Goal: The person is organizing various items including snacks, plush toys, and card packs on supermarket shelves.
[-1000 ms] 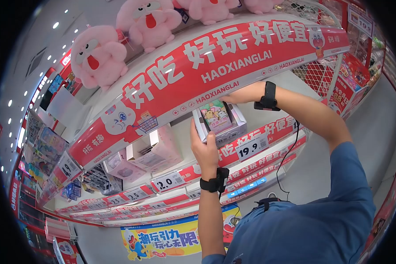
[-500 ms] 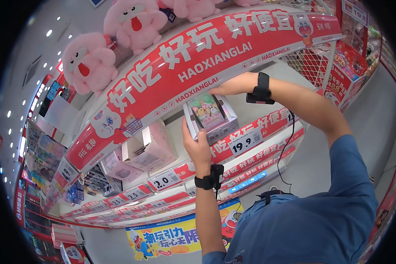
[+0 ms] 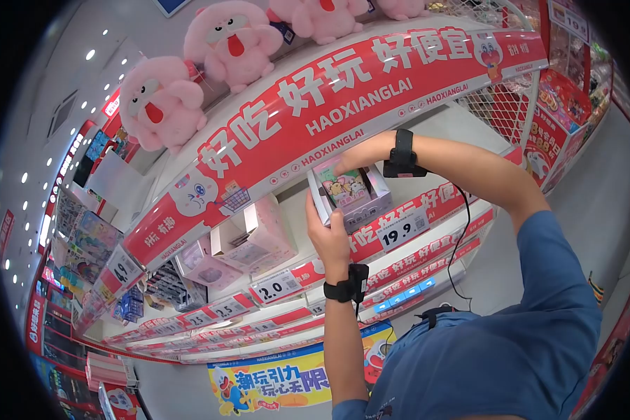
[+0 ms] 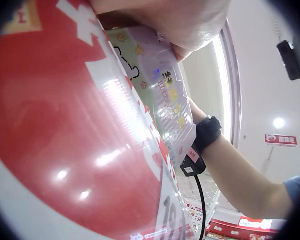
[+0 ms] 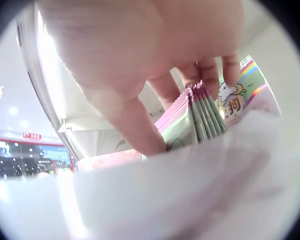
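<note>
A pale purple cardboard display box (image 3: pixel 372 211) stands at the shelf's front edge, holding a row of green-and-pink foil packets (image 3: pixel 348 189). My left hand (image 3: pixel 329 239) grips the box's left side, thumb up by the front edge. From behind, my right hand (image 3: pixel 362 152) reaches over the box under the red header sign. The right wrist view shows the packets (image 5: pixel 202 117) upright between the thumb and fingers of the right hand (image 5: pixel 145 55). In the left wrist view, the box's printed side (image 4: pixel 165 100) lies below the left hand (image 4: pixel 175 22).
The red header sign (image 3: pixel 357 101) overhangs the shelf, with pink plush toys (image 3: pixel 162 103) on top. Other open cartons (image 3: pixel 255 234) stand to the left. Price tags (image 3: pixel 402 231) line the shelf edges, and a white wire grid (image 3: pixel 504 108) closes the right end. A cable (image 3: pixel 462 241) hangs from the right wrist.
My right hand has moved from the box's back edge forward over the packets, with its fingers now in among them. The left hand keeps its hold on the box. The head view shifts slightly.
</note>
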Demonstrator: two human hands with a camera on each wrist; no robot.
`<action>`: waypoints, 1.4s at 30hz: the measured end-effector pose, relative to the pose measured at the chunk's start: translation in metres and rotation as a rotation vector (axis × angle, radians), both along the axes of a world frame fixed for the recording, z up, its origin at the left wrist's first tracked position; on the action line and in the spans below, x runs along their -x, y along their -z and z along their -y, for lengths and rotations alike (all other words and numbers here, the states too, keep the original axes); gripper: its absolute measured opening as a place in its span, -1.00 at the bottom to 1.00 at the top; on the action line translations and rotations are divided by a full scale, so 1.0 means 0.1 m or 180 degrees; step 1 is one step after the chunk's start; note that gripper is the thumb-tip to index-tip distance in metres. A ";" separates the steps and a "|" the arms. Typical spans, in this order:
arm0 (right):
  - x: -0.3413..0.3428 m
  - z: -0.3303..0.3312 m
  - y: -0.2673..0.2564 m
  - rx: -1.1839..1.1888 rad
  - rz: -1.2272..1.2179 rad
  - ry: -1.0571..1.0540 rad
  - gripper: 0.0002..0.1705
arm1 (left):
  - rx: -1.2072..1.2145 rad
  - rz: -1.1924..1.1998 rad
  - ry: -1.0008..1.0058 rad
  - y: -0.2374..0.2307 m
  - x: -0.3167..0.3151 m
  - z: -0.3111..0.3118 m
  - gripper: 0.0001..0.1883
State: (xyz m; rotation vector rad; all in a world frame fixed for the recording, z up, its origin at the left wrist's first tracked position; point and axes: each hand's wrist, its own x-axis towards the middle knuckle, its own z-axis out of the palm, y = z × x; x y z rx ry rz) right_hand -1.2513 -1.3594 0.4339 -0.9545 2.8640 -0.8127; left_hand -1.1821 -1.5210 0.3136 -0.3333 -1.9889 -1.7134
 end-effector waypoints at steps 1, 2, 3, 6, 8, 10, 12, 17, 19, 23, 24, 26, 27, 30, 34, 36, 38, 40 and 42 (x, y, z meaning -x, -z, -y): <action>0.04 0.00 0.01 -0.0170 0.0031 -0.0134 -0.46 | -0.0018 -0.0001 0.0020 0.00 0.01 0.00 -0.39; 0.08 0.01 0.04 -0.0339 0.0070 -0.0269 -0.47 | 0.0008 -0.0023 -0.0009 0.02 0.02 0.00 -0.39; 0.14 0.01 0.13 -0.0407 -0.0254 -0.0502 -0.48 | 0.0037 -0.0047 -0.0038 0.04 0.04 0.01 -0.39; 0.23 0.04 0.39 -0.0594 -0.0845 -0.0902 -0.49 | 0.0084 -0.0081 -0.0073 0.04 0.04 0.01 -0.38; 0.25 0.06 0.37 -0.0721 -0.0804 -0.0875 -0.47 | 0.0078 -0.0043 -0.0065 0.05 0.04 0.01 -0.38; 0.26 0.05 0.35 -0.0696 -0.0713 -0.0913 -0.45 | 0.0046 0.0049 -0.0049 0.07 0.05 0.02 -0.37; 0.28 0.01 0.31 -0.0518 -0.0586 -0.1014 -0.42 | 0.0104 -0.0048 -0.0067 0.06 0.04 0.02 -0.37; 0.19 0.00 0.24 -0.0467 -0.0155 -0.1102 -0.32 | 0.0058 -0.0097 -0.0053 0.04 0.02 0.00 -0.38; 0.20 -0.01 0.28 -0.0577 -0.0262 -0.1089 -0.27 | 0.0126 -0.0050 -0.0068 0.00 0.00 0.00 -0.39; 0.15 -0.02 0.20 -0.0633 -0.0321 -0.1004 -0.17 | 0.0082 0.0004 -0.0040 -0.02 -0.02 -0.01 -0.40; 0.14 -0.03 0.20 -0.0620 -0.0399 -0.1024 -0.16 | 0.0101 -0.0033 -0.0048 -0.01 -0.01 0.00 -0.40; 0.08 -0.03 0.14 -0.0627 -0.0293 -0.0984 -0.15 | 0.0082 -0.0066 -0.0042 0.01 0.02 0.00 -0.40; 0.04 -0.04 0.08 -0.0650 -0.0107 -0.0922 -0.16 | 0.0043 -0.0060 -0.0027 0.02 0.03 0.00 -0.39; 0.11 -0.04 0.13 -0.0519 0.0039 -0.0885 -0.18 | 0.0001 -0.0033 -0.0016 0.03 0.02 0.00 -0.39; 0.21 -0.07 0.22 -0.0482 -0.0429 -0.0864 -0.24 | 0.0104 -0.0092 -0.0042 0.05 0.03 0.01 -0.42; 0.19 -0.07 0.22 -0.0404 -0.0486 -0.0876 -0.26 | 0.0093 -0.0080 -0.0045 0.02 0.01 -0.01 -0.42; 0.13 -0.06 0.19 -0.0450 -0.0520 -0.0805 -0.28 | 0.0104 -0.0078 -0.0088 0.01 0.00 -0.01 -0.42; 0.03 -0.03 0.11 -0.0629 -0.0556 -0.0633 -0.30 | 0.0133 -0.0114 -0.0157 0.02 0.01 -0.02 -0.41; -0.07 -0.04 -0.01 -0.0653 -0.0183 -0.0381 -0.34 | 0.0031 0.0045 -0.0077 -0.05 -0.05 -0.05 -0.41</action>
